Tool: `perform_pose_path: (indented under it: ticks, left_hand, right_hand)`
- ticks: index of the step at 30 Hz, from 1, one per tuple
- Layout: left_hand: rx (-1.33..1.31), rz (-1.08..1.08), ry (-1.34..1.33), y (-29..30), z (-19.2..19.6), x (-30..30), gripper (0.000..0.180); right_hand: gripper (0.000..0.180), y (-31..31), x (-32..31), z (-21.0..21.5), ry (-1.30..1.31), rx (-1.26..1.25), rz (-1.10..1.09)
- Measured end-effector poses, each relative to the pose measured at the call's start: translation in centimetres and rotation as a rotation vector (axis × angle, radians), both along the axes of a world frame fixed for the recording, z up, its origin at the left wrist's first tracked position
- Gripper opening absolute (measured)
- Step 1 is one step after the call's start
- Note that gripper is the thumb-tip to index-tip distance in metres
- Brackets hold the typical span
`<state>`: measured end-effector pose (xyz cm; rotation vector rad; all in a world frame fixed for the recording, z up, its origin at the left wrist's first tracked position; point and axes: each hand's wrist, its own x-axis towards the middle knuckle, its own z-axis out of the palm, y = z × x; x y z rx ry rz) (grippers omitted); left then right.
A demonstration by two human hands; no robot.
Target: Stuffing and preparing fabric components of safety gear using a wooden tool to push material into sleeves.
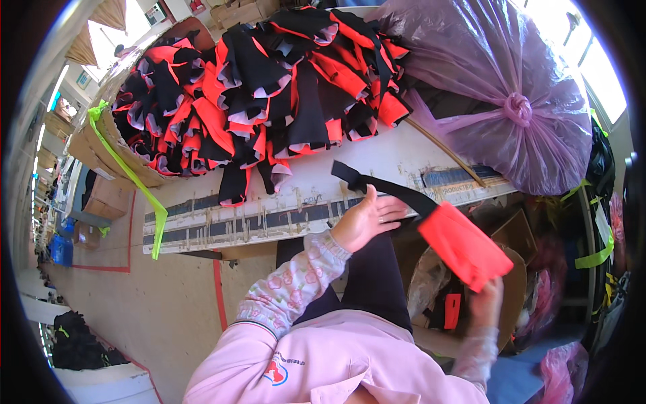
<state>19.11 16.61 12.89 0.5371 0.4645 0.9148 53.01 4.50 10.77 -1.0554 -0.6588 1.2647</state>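
Observation:
A coral-red fabric piece (464,246) with a long black strap (397,192) hangs in the air in front of the table edge. My right hand (486,299), blurred by motion, grips its lower coral end. Beside the black strap is my left hand (369,219), with fingers stretched out and the thumb raised near the strap; whether they touch I cannot tell. A big heap of black and coral fabric pieces (269,87) covers the table (316,195) ahead, some hanging toward its front edge.
A tied purple plastic bag (518,135) bulges over the table's right side, near a thin wooden stick (447,153). Below right stands an open carton (515,286) with a similar piece (452,311) inside. A neon-yellow strip (128,172) hangs at the left.

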Motion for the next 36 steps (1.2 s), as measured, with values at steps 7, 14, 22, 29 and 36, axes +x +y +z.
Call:
perform_pose_path:
  ticks: [7,14,22,29,36]
  left_hand:
    - [0.294,1.133,0.835,5.8,-3.3,-11.4,0.041]
    - [0.226,0.767,1.110,11.7,-0.9,-16.2,0.040]
    - [0.425,0.558,0.829,0.4,-3.7,-3.6,0.033]
    - [-0.231,0.320,0.540,-4.5,-9.3,-2.2,0.024]
    - [-0.305,0.221,0.375,-5.1,-10.9,-0.5,0.045]
  right_hand:
    - [0.011,-10.9,22.5,3.6,-0.733,-0.660,0.223]
    - [0.043,0.0,10.7,-1.2,-1.082,-0.222,0.304]
    - [0.065,15.2,-14.7,4.9,-0.755,0.456,0.678]
    - [0.079,13.2,-19.4,1.9,-1.352,0.273,1.044]
    - [0.059,12.4,-19.4,-3.1,-1.049,0.389,0.586]
